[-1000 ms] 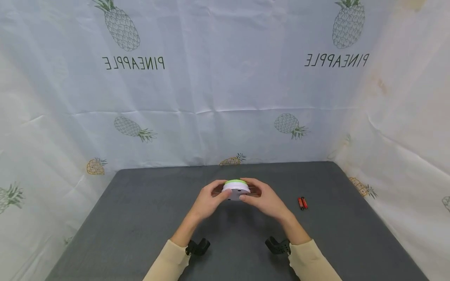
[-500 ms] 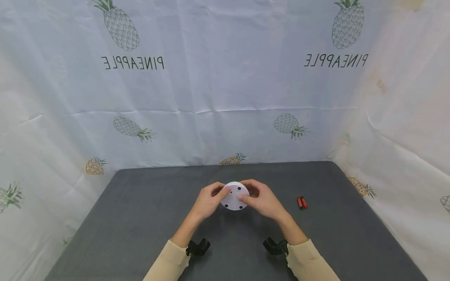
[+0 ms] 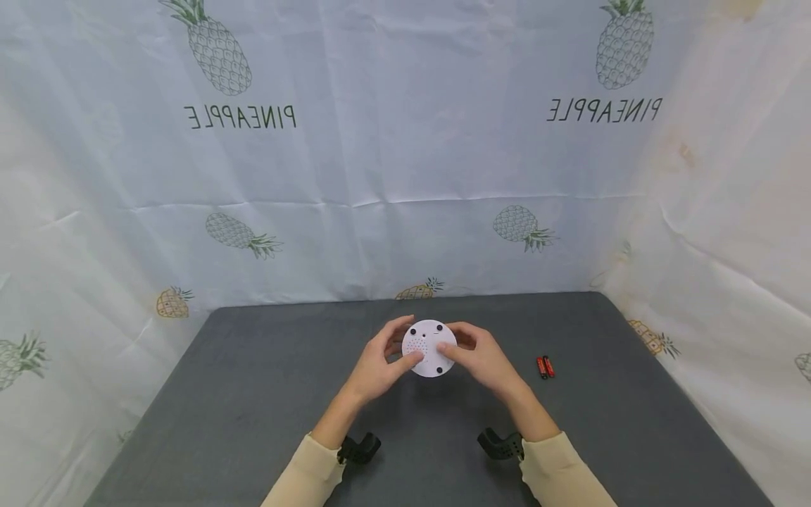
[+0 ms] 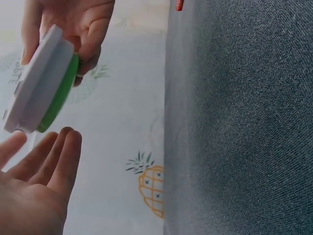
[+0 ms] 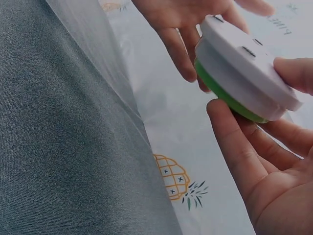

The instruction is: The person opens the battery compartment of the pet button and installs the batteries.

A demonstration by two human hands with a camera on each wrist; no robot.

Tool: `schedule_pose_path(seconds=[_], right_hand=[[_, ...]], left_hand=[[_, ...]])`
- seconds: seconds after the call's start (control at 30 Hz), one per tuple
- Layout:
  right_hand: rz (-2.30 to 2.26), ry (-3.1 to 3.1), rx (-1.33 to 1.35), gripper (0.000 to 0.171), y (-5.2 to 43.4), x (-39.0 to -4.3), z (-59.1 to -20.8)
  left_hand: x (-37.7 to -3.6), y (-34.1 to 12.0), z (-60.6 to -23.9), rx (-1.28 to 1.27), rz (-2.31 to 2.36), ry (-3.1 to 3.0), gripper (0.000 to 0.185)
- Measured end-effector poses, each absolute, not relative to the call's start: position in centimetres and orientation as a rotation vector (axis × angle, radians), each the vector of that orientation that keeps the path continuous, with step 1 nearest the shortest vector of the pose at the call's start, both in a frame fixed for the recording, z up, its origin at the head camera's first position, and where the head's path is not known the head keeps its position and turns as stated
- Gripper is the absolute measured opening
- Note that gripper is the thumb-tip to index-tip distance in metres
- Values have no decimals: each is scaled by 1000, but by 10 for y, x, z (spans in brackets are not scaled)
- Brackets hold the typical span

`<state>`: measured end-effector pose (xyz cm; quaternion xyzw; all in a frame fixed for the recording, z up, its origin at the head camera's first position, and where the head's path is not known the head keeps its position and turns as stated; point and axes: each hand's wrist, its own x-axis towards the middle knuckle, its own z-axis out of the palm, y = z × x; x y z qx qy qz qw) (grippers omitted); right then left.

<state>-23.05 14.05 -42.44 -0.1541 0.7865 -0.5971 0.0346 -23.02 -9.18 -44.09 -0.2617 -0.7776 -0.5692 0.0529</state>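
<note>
A round white device point(image 3: 429, 348) with a green top is held up above the table, its flat underside turned toward the head camera. Small holes and several dark round feet mark that underside. My right hand point(image 3: 484, 355) pinches it, thumb on the underside and fingers against the green side point(image 5: 230, 100). Beside its other edge is my left hand point(image 3: 376, 362), fingers spread and fairly straight. In the left wrist view the left fingers point(image 4: 61, 161) stand slightly apart from the device; whether the thumb touches it I cannot tell.
Two red-and-black batteries point(image 3: 545, 367) lie side by side on the dark grey table point(image 3: 272, 373), right of the hands. White cloth point(image 3: 405, 155) with pineapple prints hangs behind the table and along both sides. Each wrist carries a black camera mount point(image 3: 359, 448).
The device has tipped so its underside faces the head camera, then turned, shifting the feet and holes round. My left fingers have loosened from its edge; the right hand still holds it.
</note>
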Motion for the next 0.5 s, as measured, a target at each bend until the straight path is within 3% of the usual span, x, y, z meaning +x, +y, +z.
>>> schedule_pose_path(seconds=[0.3,0.5], right_hand=[[-1882,2310,-435,45,142,-233,-424],[-1895,2207,-462,47,143,-236,-427]], left_hand=[[-228,-90,-440,-916,-1716,-2427,102],[-225,-87,-439,-886,-1715,-2493,110]])
